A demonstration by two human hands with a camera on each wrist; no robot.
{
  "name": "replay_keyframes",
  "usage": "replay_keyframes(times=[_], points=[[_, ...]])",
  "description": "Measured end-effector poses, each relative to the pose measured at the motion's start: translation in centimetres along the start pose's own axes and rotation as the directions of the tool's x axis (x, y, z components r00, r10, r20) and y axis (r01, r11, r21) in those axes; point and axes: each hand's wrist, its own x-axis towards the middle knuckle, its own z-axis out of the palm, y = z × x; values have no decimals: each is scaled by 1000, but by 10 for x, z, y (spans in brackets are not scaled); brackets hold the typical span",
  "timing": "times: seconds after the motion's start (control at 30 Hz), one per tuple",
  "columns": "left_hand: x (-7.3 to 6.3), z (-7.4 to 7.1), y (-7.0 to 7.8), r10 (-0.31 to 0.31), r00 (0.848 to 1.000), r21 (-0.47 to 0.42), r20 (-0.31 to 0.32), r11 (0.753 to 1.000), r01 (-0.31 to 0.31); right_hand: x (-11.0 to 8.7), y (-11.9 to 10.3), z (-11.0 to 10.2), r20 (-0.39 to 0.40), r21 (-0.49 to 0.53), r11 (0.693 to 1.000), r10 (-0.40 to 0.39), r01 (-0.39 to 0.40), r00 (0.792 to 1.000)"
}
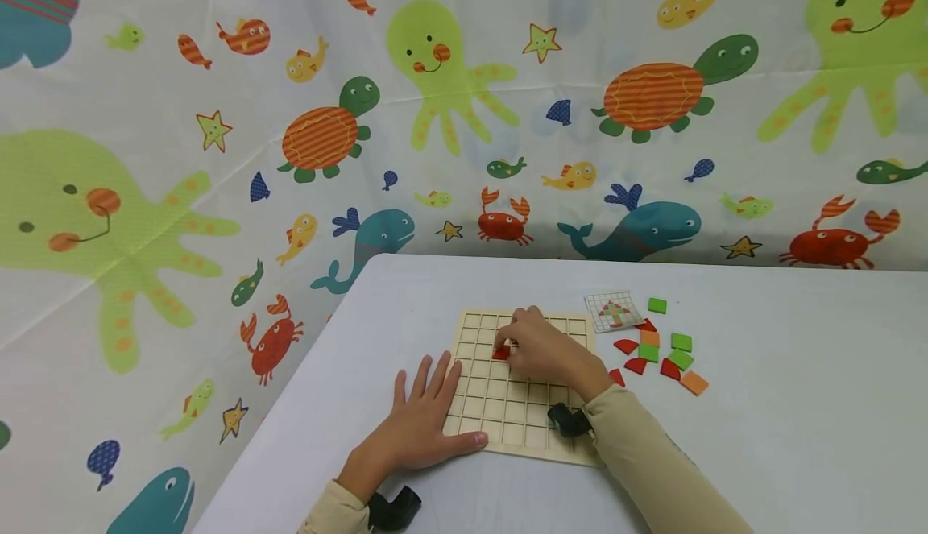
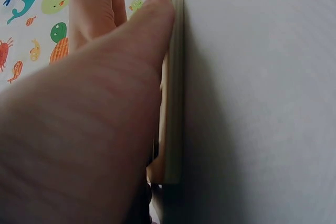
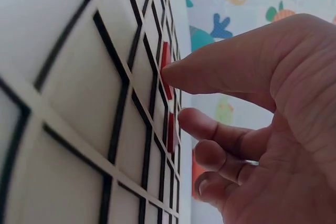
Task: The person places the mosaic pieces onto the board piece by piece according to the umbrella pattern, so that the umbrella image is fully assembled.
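Observation:
A light wooden board (image 1: pixel 474 413) with a raised grid lies on the white table. My left hand (image 1: pixel 420 429) rests at its lower left corner with fingers spread, its thumb (image 2: pixel 152 24) on the near edge. My right hand (image 1: pixel 544 349) is over the upper middle of the grid, fingers curled. Its thumb and a finger pinch a red piece (image 3: pixel 166 64) at the grid; the forefinger is mostly hidden behind the thumb. In the head view, a red piece (image 1: pixel 502 353) shows beside the fingertips. Another red piece (image 3: pixel 171 132) sits in the grid in the right wrist view.
Right of the board lie several loose pieces: red quarter-circles (image 1: pixel 626 346), green squares (image 1: pixel 681 342) and orange squares (image 1: pixel 693 382). A pattern card (image 1: pixel 613 311) with a grid picture lies by the upper right corner. A sea-animal curtain (image 1: pixel 464 188) hangs behind the table.

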Motion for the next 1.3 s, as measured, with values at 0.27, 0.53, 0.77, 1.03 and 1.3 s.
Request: replay_keyframes(times=[0.27, 0.53, 0.77, 1.03, 1.3], points=[[1, 1, 0, -14, 1000, 0, 6, 1000, 14, -5, 16, -20, -41, 73, 997, 21, -18, 999], [-2, -2, 5, -23, 1000, -6, 7, 1000, 23, -27, 43, -52, -159, 170, 984, 78, -50, 984], [-4, -3, 7, -24, 1000, -15, 9, 1000, 24, -48, 68, -75, -246, 159, 967, 233, -198, 941], [0, -1, 3, -16, 1000, -10, 3, 1000, 16, -70, 98, -90, -225, 204, 886, 457, -418, 860], [2, 0, -1, -16, 1000, 3, 9, 1000, 16, -81, 124, -87, -169, 240, 798, 595, -553, 785]])
